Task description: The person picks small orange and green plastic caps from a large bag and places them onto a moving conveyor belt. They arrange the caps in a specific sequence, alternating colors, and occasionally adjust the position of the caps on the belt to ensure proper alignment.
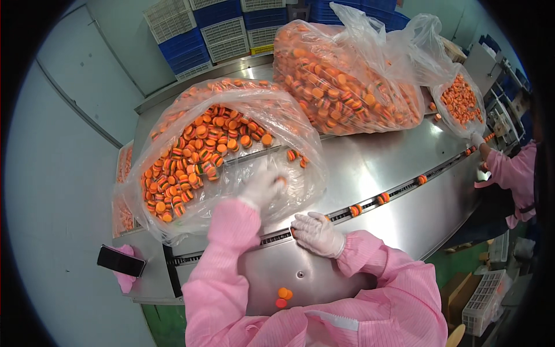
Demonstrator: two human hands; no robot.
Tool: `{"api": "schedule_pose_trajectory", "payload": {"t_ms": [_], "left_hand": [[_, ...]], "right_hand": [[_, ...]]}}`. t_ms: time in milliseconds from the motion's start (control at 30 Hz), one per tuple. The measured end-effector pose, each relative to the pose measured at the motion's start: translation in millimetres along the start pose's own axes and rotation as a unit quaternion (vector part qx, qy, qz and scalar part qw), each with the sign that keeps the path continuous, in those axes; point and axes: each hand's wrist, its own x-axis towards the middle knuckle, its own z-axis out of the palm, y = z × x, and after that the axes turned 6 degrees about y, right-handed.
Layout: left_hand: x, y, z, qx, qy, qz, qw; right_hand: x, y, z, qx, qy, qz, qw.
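My left hand [265, 186], white-gloved and blurred by motion, is over the mouth of a clear plastic bag [231, 188]. An orange piece [281, 181] shows at its fingertips, which look closed on it. Inside the bag lies a heap of small round striped candies [199, 141], burger-like, orange with green and red layers. My right hand [318, 234], gloved too, lies with fingers extended over the narrow conveyor chain [272, 239]. A candy partly shows by its fingertips. Farther right, spaced candies [383, 198] sit on the chain.
A second full bag [347, 87] and a smaller one [459, 101] stand behind. A phone [121, 262] lies at left; loose pieces [284, 296] lie near my body. At right, a person in pink [514, 173] works by a machine. Stacked crates [225, 34] stand at the back.
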Motion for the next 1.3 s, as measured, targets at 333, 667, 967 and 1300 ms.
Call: {"api": "schedule_pose_trajectory", "payload": {"t_ms": [333,667,967,1300], "left_hand": [[-104.5,3.5,41.8,0.091,-0.079,-0.128,0.984],[34.4,-34.4,21.5,0.126,0.134,0.047,0.982],[67.9,-46.3,79.1,0.155,0.019,-0.059,0.986],[-50.9,20.6,-5.0,-0.079,-0.141,-0.122,0.979]], "right_hand": [[120.9,108.4,32.8,-0.298,-0.202,0.296,0.885],[130.9,107.6,37.9,-0.409,-0.366,0.187,0.814],[123.6,135.7,26.1,-0.353,-0.240,0.321,0.845],[91.2,106.9,5.6,0.073,-0.055,0.282,0.955]]}}
